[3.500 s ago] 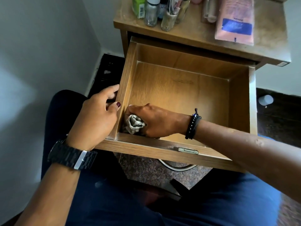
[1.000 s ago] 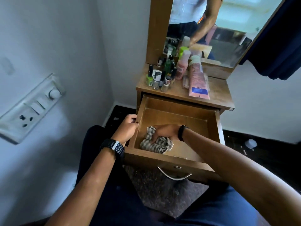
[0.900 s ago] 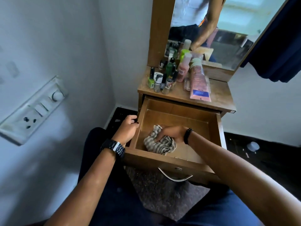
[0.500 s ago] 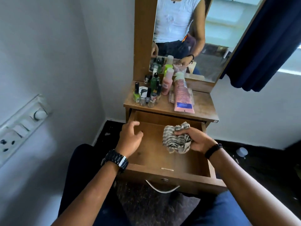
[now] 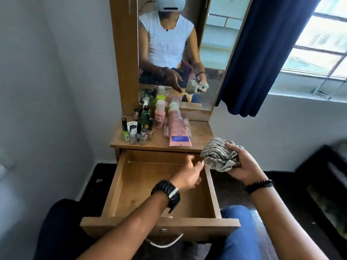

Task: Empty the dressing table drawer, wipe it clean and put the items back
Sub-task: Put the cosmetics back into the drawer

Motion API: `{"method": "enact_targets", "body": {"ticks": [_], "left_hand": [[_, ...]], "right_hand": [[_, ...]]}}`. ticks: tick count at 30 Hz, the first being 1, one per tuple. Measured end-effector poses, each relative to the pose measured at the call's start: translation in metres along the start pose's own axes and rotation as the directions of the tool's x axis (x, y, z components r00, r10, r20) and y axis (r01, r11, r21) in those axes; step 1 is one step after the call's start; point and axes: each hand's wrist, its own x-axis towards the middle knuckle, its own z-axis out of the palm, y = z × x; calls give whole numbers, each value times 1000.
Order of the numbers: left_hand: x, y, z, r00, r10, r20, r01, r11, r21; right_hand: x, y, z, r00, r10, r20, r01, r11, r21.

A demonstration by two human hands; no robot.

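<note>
The wooden drawer [image 5: 120, 186] is pulled out of the dressing table and holds nothing but my left hand. My left hand [image 5: 187, 175] reaches over its back right part with fingers loosely spread, holding nothing. My right hand [image 5: 242, 166] grips a bunched striped cloth [image 5: 218, 156] in the air, just right of the drawer and beside the tabletop's right corner. On the tabletop [image 5: 199, 134] stand several small nail polish bottles [image 5: 138, 133], a pink bottle [image 5: 160, 117] and a pink tube [image 5: 177, 132] lying flat.
A mirror [image 5: 178, 53] stands behind the tabletop. A dark blue curtain [image 5: 262, 53] hangs to the right beside a window [image 5: 319, 44]. A white wall runs along the left. My legs are under the drawer front, and a dark floor lies to the right.
My right hand lifted the cloth out of the drawer and moved it right. My left hand left the drawer's left wall and reached across to the right. The view tilted up.
</note>
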Motion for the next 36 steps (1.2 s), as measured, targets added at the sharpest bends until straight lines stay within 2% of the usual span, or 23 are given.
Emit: {"method": "enact_targets", "body": {"ticks": [2, 4, 6, 9, 11, 14, 18, 22, 25, 27, 30, 32, 34, 36], "left_hand": [[10, 13, 11, 993, -57, 99, 69, 990, -126], [20, 26, 21, 993, -47, 112, 78, 953, -294], [33, 37, 29, 998, -16, 52, 37, 909, -415], [47, 46, 36, 995, 36, -94, -76, 886, -458], [52, 50, 37, 976, 91, -199, -166, 900, -403], [56, 56, 33, 930, 189, -316, -277, 924, -262], [60, 64, 26, 854, 329, -404, -383, 922, -59], [70, 69, 19, 821, 431, -373, -423, 900, 109], [76, 74, 13, 851, 422, -313, -421, 904, 74], [79, 74, 8, 886, 371, -280, -382, 924, 16], [89, 73, 0, 916, 300, -265, -312, 950, -5], [98, 72, -5, 912, 283, -298, -288, 957, 29], [108, 72, -8, 895, 302, -329, -292, 953, 79], [117, 75, -10, 879, 330, -345, -289, 943, 166]], "right_hand": [[-2, -3, 1, 1000, -13, 18, 12, 1000, 22], [-3, -5, 3, 999, -22, 44, 20, 999, 37], [-2, -7, 3, 998, -55, 36, 53, 997, 54], [3, -11, -3, 991, -131, -16, 132, 989, 72], [5, -16, -7, 985, -153, -78, 154, 988, 3], [1, -20, -10, 963, -233, -137, 202, 958, -205], [-3, -19, -14, 862, -478, -170, 329, 781, -530], [-1, -20, -12, 866, -498, -41, 374, 700, -609], [1, -27, -8, 884, -458, 93, 399, 635, -661], [4, -31, -7, 902, -408, 144, 394, 638, -662], [14, -33, -5, 919, -365, 151, 369, 658, -656], [24, -31, -4, 917, -374, 139, 362, 634, -683], [38, -32, -5, 887, -440, 138, 385, 542, -747], [53, -33, -6, 845, -517, 138, 380, 398, -835]]}}
